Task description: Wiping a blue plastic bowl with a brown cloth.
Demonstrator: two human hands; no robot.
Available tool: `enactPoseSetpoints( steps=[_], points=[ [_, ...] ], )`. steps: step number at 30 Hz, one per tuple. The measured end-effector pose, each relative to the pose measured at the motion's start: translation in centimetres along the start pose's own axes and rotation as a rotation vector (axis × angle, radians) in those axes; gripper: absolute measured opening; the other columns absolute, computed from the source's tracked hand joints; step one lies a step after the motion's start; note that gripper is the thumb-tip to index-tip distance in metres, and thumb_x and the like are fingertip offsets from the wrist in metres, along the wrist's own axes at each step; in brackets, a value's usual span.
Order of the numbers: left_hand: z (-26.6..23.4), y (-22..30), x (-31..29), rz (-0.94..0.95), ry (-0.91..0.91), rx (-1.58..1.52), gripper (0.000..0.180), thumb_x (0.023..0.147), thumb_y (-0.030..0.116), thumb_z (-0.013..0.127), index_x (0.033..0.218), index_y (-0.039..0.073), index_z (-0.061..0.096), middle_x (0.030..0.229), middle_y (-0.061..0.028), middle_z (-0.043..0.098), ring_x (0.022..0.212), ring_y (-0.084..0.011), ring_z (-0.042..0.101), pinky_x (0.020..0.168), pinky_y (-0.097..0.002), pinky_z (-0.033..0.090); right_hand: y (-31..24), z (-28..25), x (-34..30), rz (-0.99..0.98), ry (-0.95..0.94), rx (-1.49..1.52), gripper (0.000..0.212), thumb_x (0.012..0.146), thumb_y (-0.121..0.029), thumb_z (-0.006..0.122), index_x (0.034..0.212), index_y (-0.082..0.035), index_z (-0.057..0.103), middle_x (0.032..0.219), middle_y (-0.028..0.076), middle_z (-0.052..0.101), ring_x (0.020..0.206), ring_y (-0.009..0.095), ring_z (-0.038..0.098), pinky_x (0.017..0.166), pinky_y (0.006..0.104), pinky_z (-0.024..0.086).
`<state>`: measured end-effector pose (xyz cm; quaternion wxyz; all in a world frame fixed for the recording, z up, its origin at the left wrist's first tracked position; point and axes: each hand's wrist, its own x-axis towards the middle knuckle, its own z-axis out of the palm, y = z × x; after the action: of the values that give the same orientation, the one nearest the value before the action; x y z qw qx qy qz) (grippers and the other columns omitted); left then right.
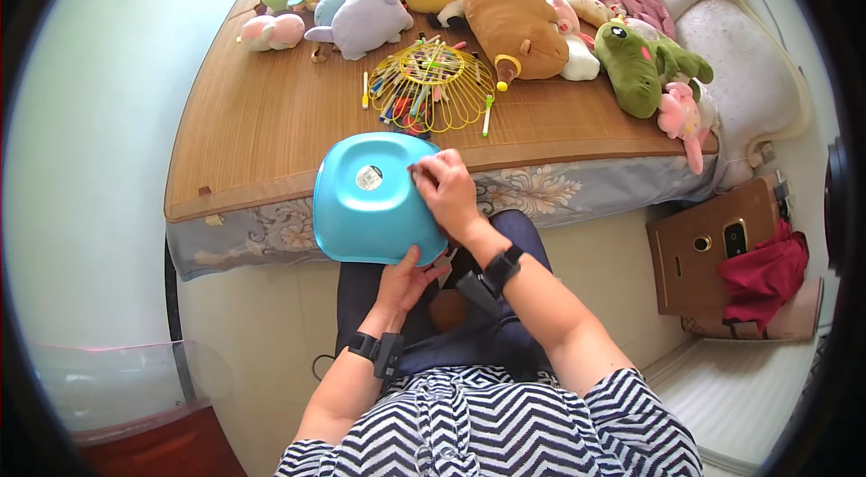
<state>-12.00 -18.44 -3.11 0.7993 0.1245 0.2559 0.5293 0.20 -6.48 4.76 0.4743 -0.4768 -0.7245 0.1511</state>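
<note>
A light-blue plastic basin (374, 220) is tipped up over my lap, its outer bottom with a round white sticker facing me. My left hand (406, 283) grips its lower rim, thumb on the outside. Against the basin's right side, my right hand (448, 193) has its fingers pinched together. A small dark bit shows at those fingertips, too small to name. Just beyond the basin, a yellow wire basket (481, 98) lies on the bed with many marker pens in and around it. One white marker (487, 116) lies to its right, and another marker (365, 90) to its left.
The bed's brown woven mat (271, 148) spreads out in front of me. Plush toys crowd its far side, among them a brown plush (514, 21), a grey one (365, 21) and a green one (629, 71). A brown cabinet (681, 269) with red cloth (765, 278) stands at right.
</note>
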Motion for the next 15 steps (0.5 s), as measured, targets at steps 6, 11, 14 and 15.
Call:
enactPoseSetpoints(
  steps=[6, 11, 14, 15],
  points=[
    [-0.3, -0.4, 0.3, 0.008, 0.033, -0.064, 0.043, 0.093, 0.023, 0.063, 0.131, 0.007, 0.049, 0.126, -0.0129, 0.058, 0.116, -0.0325, 0.057, 0.088, -0.0491, 0.053, 6.2, -0.2, 0.3, 0.398, -0.087, -0.116, 0.023, 0.082, -0.03, 0.066, 0.096, -0.012, 0.069, 0.092, 0.018, 0.061, 0.089, 0.037, 0.061, 0.079, 0.0442, 0.051],
    [-0.6, -0.4, 0.2, 0.009, 0.031, -0.08, 0.043, 0.093, 0.022, 0.064, 0.13, 0.008, 0.05, 0.125, -0.0123, 0.058, 0.114, -0.0317, 0.058, 0.088, -0.049, 0.053, 5.4, -1.5, -5.1, 0.432, -0.077, 0.157, 0.02, 0.079, -0.019, 0.071, 0.092, -0.004, 0.068, 0.084, 0.014, 0.06, 0.083, 0.028, 0.06, 0.074, 0.0387, 0.049],
    [-0.8, -0.5, 0.2, 0.016, 0.011, -0.049, 0.044, 0.095, 0.026, 0.06, 0.132, 0.007, 0.047, 0.128, -0.0142, 0.056, 0.118, -0.0329, 0.056, 0.091, -0.0485, 0.052, 3.2, -1.5, -7.4, 0.335, -0.06, 0.187, 0.018, 0.081, -0.016, 0.07, 0.095, -0.005, 0.067, 0.084, 0.013, 0.059, 0.084, 0.028, 0.06, 0.076, 0.0373, 0.049],
    [-0.7, -0.4, 0.1, 0.017, 0.023, -0.03, 0.044, 0.095, 0.026, 0.061, 0.132, 0.006, 0.047, 0.128, -0.014, 0.057, 0.118, -0.033, 0.056, 0.091, -0.0484, 0.052, 3.2, -1.5, -7.6, 0.351, -0.042, 0.165, 0.018, 0.081, -0.016, 0.069, 0.095, -0.005, 0.067, 0.085, 0.013, 0.059, 0.085, 0.029, 0.059, 0.076, 0.0378, 0.049]
  ],
)
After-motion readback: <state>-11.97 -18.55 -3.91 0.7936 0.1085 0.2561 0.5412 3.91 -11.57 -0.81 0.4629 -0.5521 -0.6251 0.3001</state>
